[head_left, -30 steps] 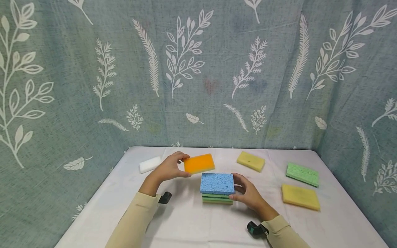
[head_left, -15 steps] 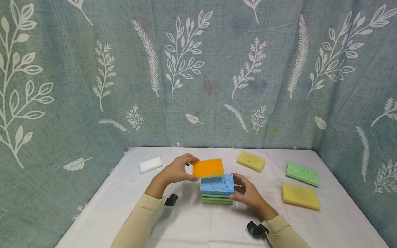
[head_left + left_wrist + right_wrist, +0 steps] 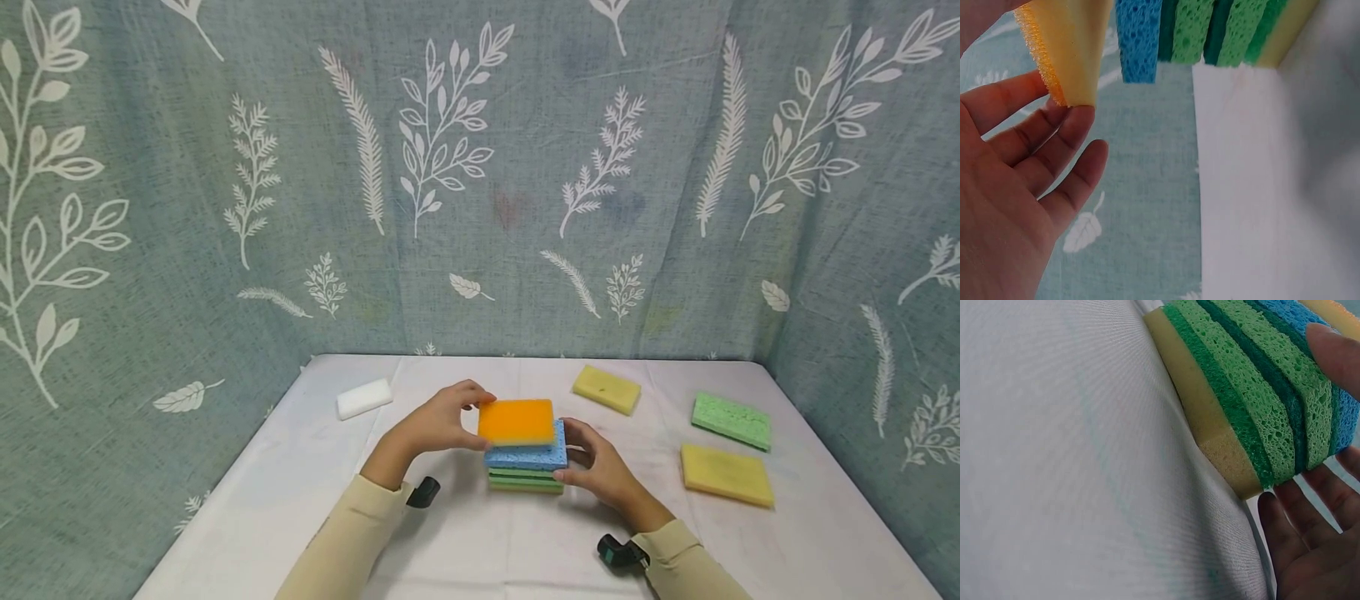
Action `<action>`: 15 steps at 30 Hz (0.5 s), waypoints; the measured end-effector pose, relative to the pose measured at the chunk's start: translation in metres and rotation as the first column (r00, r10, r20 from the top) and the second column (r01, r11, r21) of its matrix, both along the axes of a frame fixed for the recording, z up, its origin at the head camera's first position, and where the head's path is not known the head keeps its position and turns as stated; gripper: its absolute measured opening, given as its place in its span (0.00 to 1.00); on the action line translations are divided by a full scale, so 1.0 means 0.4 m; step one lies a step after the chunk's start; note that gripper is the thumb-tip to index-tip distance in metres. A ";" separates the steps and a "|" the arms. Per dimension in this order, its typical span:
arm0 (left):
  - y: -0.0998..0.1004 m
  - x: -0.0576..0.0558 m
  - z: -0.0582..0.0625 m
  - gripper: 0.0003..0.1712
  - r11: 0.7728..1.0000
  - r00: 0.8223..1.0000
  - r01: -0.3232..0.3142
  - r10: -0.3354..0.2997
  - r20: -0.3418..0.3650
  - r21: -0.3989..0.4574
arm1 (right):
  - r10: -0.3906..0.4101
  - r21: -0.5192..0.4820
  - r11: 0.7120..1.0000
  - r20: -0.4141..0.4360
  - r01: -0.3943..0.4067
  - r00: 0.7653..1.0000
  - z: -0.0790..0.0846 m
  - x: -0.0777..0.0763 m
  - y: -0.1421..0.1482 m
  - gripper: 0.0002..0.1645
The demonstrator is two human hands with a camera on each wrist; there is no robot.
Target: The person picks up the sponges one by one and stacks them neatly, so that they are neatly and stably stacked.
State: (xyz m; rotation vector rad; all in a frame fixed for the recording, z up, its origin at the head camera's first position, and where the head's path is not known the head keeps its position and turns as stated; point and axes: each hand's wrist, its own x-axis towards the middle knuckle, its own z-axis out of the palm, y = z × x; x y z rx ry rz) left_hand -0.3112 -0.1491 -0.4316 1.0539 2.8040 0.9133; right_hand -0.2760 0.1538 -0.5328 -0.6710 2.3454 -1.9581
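Observation:
My left hand (image 3: 442, 423) pinches an orange-topped sponge (image 3: 516, 421) between thumb and fingers. It is close over the stack, with a pale yellow underside (image 3: 1082, 50) and a slim gap to the blue layer in the left wrist view. A blue sponge (image 3: 528, 457) tops the stack in the middle of the table. Beneath it lie light-green sponges with dark-green scouring layers (image 3: 1254, 381), then a yellow sponge with a green side (image 3: 1222, 447) at the bottom. My right hand (image 3: 603, 467) holds the stack's right side, thumb in front and fingers behind.
On the white-covered table (image 3: 450, 542), a white sponge (image 3: 364, 399) lies at the back left. A small yellow sponge (image 3: 607, 390) is behind the stack; a green sponge (image 3: 731, 422) and a larger yellow one (image 3: 726, 476) lie at right. Patterned cloth (image 3: 480, 208) surrounds the table.
The orange-topped sponge has moved right and toward me in my left hand, from behind the stack to over the blue sponge. My right hand has stayed at the stack.

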 end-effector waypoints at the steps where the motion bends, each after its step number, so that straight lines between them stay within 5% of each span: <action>1: 0.003 0.001 0.000 0.40 1.000 1.000 0.002 -0.002 0.003 -0.002 | -0.005 0.006 1.000 0.001 0.005 1.000 0.000 0.000 0.000 0.52; 15: 0.026 0.008 -0.007 0.40 1.000 0.999 0.024 -0.024 0.042 0.003 | 0.004 -0.003 1.000 0.001 -0.004 1.000 0.001 0.000 -0.001 0.51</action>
